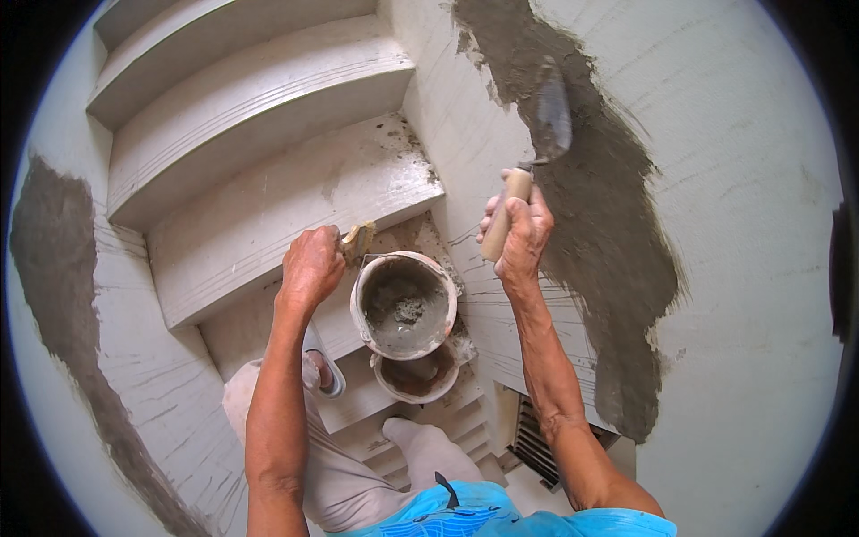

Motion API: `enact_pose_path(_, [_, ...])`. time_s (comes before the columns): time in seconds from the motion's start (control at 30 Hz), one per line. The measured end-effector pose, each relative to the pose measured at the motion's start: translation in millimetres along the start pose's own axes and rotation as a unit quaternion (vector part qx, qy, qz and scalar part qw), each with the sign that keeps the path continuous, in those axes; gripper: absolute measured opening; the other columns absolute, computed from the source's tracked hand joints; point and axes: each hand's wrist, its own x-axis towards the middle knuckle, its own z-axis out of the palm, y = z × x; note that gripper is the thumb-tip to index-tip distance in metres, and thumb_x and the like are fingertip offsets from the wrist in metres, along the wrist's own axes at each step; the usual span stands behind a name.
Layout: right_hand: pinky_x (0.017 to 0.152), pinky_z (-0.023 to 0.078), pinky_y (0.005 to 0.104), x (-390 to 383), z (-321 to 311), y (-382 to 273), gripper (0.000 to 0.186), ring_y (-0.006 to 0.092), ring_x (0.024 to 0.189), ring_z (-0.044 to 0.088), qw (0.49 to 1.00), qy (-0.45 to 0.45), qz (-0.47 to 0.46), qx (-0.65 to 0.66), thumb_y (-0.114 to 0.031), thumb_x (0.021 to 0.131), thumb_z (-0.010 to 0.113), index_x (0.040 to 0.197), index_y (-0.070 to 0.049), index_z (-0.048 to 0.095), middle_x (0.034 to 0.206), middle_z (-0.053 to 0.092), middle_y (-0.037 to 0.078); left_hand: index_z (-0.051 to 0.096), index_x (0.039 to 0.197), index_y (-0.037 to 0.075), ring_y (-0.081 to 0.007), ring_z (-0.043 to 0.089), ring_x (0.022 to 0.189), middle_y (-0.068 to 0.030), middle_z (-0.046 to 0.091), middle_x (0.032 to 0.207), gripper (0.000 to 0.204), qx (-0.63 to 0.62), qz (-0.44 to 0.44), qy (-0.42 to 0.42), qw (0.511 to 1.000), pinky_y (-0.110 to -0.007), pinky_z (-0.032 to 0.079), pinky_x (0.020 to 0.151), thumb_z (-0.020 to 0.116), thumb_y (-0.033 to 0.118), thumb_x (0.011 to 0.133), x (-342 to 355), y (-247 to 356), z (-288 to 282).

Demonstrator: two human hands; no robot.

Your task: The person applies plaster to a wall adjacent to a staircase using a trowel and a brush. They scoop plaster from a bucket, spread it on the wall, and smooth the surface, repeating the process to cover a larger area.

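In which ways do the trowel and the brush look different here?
The trowel is in the right hand; the brush is in the left hand. The trowel has a broad, blurred grey blade; the brush ends in short yellowish bristles. The trowel's pale handle is largely visible; the brush's handle is mostly hidden. Both are held by hand.

The bucket (358, 309) sits right of the brush (360, 238), left of the trowel (518, 188), behind a second container (429, 395).

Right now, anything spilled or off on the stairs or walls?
Yes, some mess: dark specks on the step at its right end, and thin dark streaks on the right wall beside the grey patch. Both stand out against pale surfaces; likely splatter and drips.
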Motion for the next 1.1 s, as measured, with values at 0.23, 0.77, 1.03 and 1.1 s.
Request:
enact_pose_path(0.23, [0.044, 0.051, 0.0273, 37.0, 0.3, 19.4, 0.029, 0.0112, 0.055, 0.059, 0.997, -0.045, 0.049, -0.046, -0.018, 0.095, 0.052, 0.117, 0.0, 0.059, 0.076, 0.061, 0.006, 0.067, 0.087, -0.004, -0.0481, 0.065, 0.088, -0.0298, 0.067, 0.088, 0.018, -0.009, -0.004, -0.016, 1.0, -0.057, 0.049, 0.08, 0.052, 0.005, 0.083, 0.4, 6.3, 0.1])
enact_pose_path(0.77, [0.045, 0.052, 0.0274, 20.4, -6.2, 27.8, 0.032, 0.0112, 0.054, 0.058, 0.997, -0.031, 0.054, -0.04, -0.017, 0.094, 0.052, 0.12, 0.0, 0.057, 0.076, 0.06, 0.006, 0.066, 0.089, -0.004, -0.0478, 0.065, 0.092, -0.0296, 0.067, 0.091, 0.017, -0.012, -0.009, -0.008, 1.0, -0.057, 0.049, 0.083, 0.053, 0.004, 0.081, -1.1, 3.6, -3.7])
enact_pose_path(1.03, [0.043, 0.051, 0.0281, 6.6, -33.4, 25.4, 0.04, 0.0123, 0.054, 0.057, 1.0, 0.014, 0.01, -0.015, -0.019, 0.093, 0.053, 0.129, -0.002, 0.055, 0.076, 0.06, 0.006, 0.066, 0.089, -0.003, -0.0476, 0.065, 0.093, -0.0295, 0.067, 0.092, 0.017, 0.004, -0.009, -0.011, 1.0, -0.057, 0.049, 0.083, 0.053, 0.003, 0.081, -1.9, 4.5, -3.8])
enact_pose_path(1.1, [0.044, 0.051, 0.0281, -2.9, -35.1, 22.3, 0.04, 0.0125, 0.054, 0.057, 1.0, 0.014, -0.01, -0.003, -0.018, 0.093, 0.053, 0.13, -0.001, 0.055, 0.076, 0.06, 0.006, 0.066, 0.089, -0.003, -0.0476, 0.065, 0.093, -0.0294, 0.068, 0.092, 0.017, 0.005, -0.01, -0.013, 1.0, -0.057, 0.049, 0.083, 0.053, 0.003, 0.081, -2.1, 2.9, -3.5])
